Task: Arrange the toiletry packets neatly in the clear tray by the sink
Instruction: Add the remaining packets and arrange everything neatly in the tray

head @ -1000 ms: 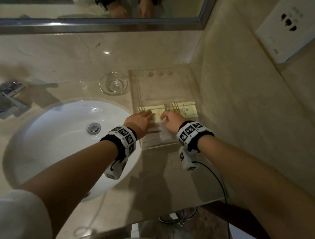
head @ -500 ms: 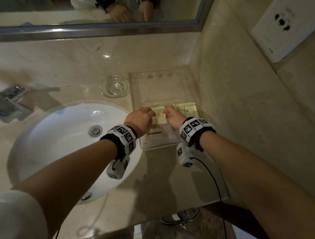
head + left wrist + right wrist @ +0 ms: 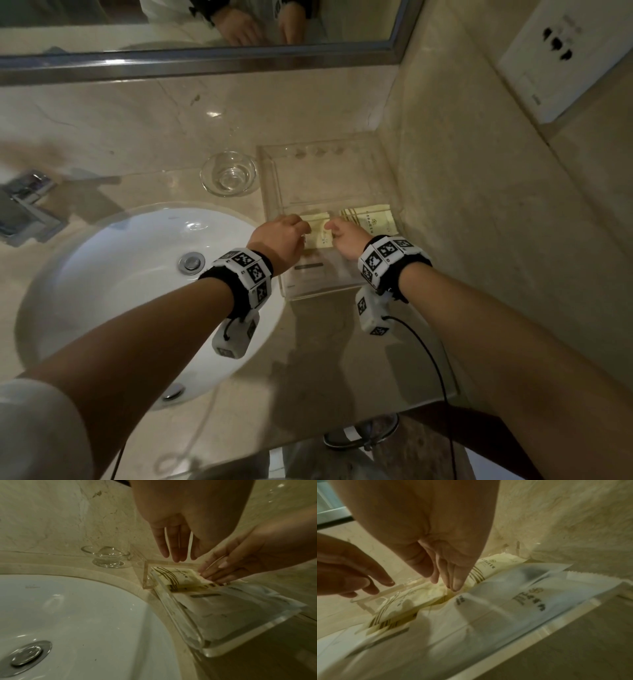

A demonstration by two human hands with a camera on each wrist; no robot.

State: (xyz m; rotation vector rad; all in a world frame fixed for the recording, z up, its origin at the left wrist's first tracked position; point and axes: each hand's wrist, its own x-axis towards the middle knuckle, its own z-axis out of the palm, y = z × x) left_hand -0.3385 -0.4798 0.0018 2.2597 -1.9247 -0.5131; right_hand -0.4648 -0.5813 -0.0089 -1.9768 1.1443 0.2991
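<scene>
**A:** Start with the big things. What is around you?

**B:** A marble worktop (image 3: 325, 359) with a white basin (image 3: 120, 274) sunk in it and a small glass dish (image 3: 228, 173) behind. The clear tray (image 3: 274, 192) sits in the corner beside the basin, pushed against the side wall, I judge so the packets stay off the wet rim.

**A:** And in the tray?

**B:** A large white sachet (image 3: 505, 608) lies flat across the near end. Two cream packets with brown stripes lie just beyond it, side by side: the left cream packet (image 3: 175, 576) and the right cream packet (image 3: 371, 217). Their near edges run under or against the white one; I cannot tell which.

**A:** Your hands?

**B:** My right hand (image 3: 347, 240) is over the tray with straight fingers (image 3: 456, 584) pointing down. Their tips press the inner edge of the left cream packet, in the seam where the packets meet. I think I am nudging it square. My left hand (image 3: 279, 240) hangs just above the tray's left wall, fingers (image 3: 176, 545) loose and extended, gripping nothing and near that packet without touching it.
</scene>
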